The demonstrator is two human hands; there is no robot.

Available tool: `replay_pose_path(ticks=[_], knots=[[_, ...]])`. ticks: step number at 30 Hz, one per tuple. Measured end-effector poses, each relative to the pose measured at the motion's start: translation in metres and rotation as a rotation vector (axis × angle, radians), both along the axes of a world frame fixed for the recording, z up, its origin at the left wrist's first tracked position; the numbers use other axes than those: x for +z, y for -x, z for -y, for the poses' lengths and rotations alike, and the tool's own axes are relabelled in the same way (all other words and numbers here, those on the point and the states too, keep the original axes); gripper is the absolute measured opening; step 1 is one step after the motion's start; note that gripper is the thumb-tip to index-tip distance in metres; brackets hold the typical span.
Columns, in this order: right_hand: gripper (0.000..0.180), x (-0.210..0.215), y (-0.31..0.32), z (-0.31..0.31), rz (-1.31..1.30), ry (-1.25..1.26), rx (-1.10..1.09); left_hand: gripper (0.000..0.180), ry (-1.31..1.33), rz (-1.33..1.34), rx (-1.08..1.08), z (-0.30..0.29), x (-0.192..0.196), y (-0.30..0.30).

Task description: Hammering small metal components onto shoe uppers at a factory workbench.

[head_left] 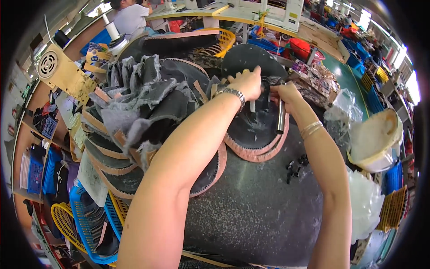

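Both my hands work at the far edge of the dark surface [260, 210].
From the head camera, my left hand [246, 83] presses curled fingers onto the black pink-edged piece [255, 130]; my right hand [286, 94] grips a metal cylinder tool [281, 117]. A fabric stack [134, 103] crowds the left; near me it's open.

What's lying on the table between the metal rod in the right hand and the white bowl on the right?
In the head view, a few small black pieces on the dark speckled worktable; otherwise bare.
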State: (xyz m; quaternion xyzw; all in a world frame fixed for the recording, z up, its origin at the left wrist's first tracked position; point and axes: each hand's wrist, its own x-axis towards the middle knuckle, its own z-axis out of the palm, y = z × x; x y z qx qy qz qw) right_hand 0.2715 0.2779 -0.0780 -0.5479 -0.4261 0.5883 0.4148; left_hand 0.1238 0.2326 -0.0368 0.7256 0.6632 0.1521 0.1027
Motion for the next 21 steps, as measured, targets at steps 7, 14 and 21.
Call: replay_pose_path(ticks=[7,14,21], knots=[[0.008,0.026,-0.005,0.024,0.126,-0.043,0.031,0.008,-0.551,0.022,-0.375,0.036,0.008,0.029],[0.020,-0.003,-0.005,0.006,0.583,-0.199,-0.074,0.024,-0.885,0.064,-0.556,0.142,0.093,0.052],[0.028,-0.124,-0.080,0.050,0.928,-0.862,-0.080,0.029,-0.935,0.248,-0.472,0.221,0.197,0.072]])
